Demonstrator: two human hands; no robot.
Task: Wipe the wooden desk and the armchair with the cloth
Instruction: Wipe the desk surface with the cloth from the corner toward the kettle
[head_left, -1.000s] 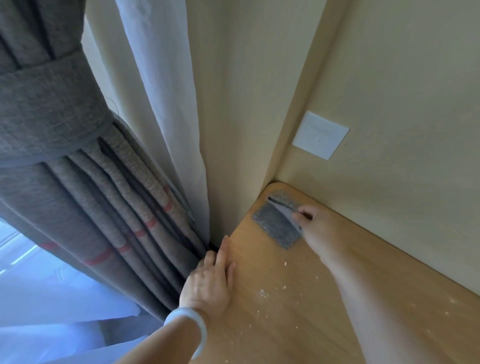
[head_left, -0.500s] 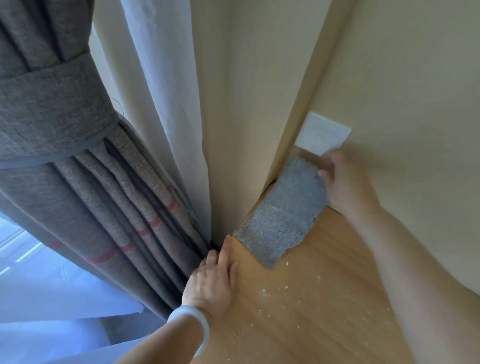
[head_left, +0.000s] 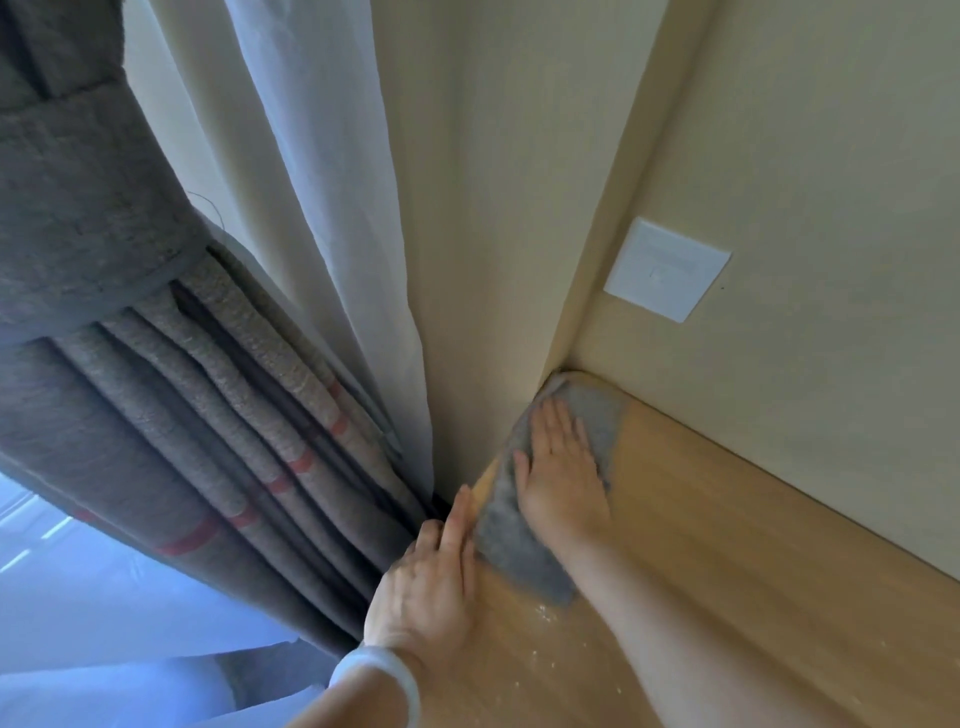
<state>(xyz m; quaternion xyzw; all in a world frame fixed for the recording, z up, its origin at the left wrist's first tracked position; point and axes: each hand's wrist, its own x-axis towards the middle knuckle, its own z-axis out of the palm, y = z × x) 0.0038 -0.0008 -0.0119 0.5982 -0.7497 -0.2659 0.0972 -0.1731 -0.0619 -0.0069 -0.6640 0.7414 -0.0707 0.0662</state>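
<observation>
Partly hidden: grey fuzzy rectangular cloth (head_left: 519, 540), its middle under the flat right hand (head_left: 561, 467).
Cut off: light wooden worktop (head_left: 753, 571), by the right and lower edges; both bare forearms (head_left: 691, 649), by the lower edge; grey-brown pleated curtain (head_left: 156, 415), by the top and left edges.
Too small to tell: the marking on the white square wall plate (head_left: 667, 269); pale specks (head_left: 545, 613) on the worktop.
Blurred: blue-white area, lower left of the frame.

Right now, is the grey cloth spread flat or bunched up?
Spread flat: the cloth lies open on the desk, under the flat right hand.
</observation>
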